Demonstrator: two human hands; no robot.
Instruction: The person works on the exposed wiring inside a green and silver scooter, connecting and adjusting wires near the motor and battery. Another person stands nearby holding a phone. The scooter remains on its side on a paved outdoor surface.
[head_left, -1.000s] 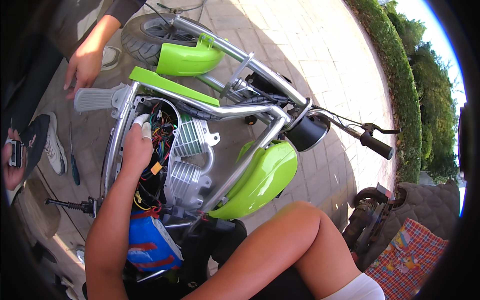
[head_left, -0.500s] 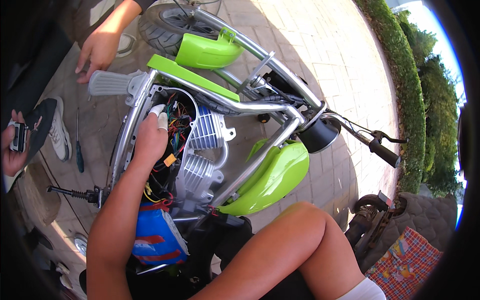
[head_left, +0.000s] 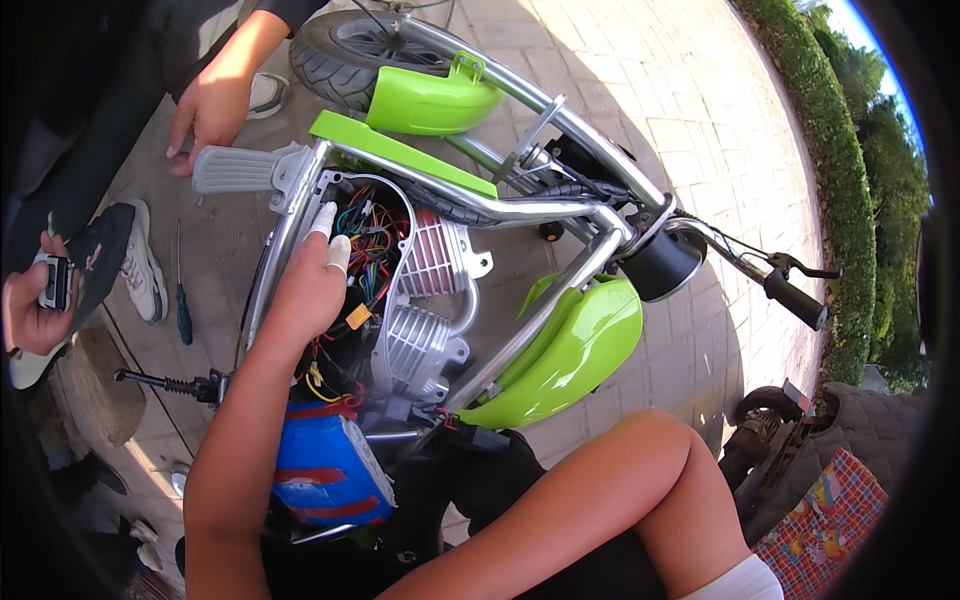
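Observation:
My left hand (head_left: 312, 285) reaches into the open side housing of a small motorbike lying on its side. White covers wrap two of its digits, which point out with a gap between them. The other fingers are partly hidden. Next to them lies a bundle of thin coloured wires (head_left: 375, 235), with an orange connector (head_left: 358, 316) close to the wrist. I see nothing plainly held. Silver finned engine covers (head_left: 432, 255) sit to the right of the wires. Below the housing is a blue-wrapped block (head_left: 325, 465). My right hand is out of view.
Another person's hand (head_left: 212, 110) hangs by the grey footrest (head_left: 235, 170); their other hand holds a small silver-black device (head_left: 55, 283). A screwdriver (head_left: 183, 315) lies on the paving. A green tank (head_left: 570, 350), handlebar grip (head_left: 795, 300) and front wheel (head_left: 340, 50) extend outward. A bent bare limb (head_left: 600, 480) crosses the lower right.
The whole view has shifted, so the bike appears slightly farther right and lower. My left hand stays in the housing; its two covered digits look more spread apart.

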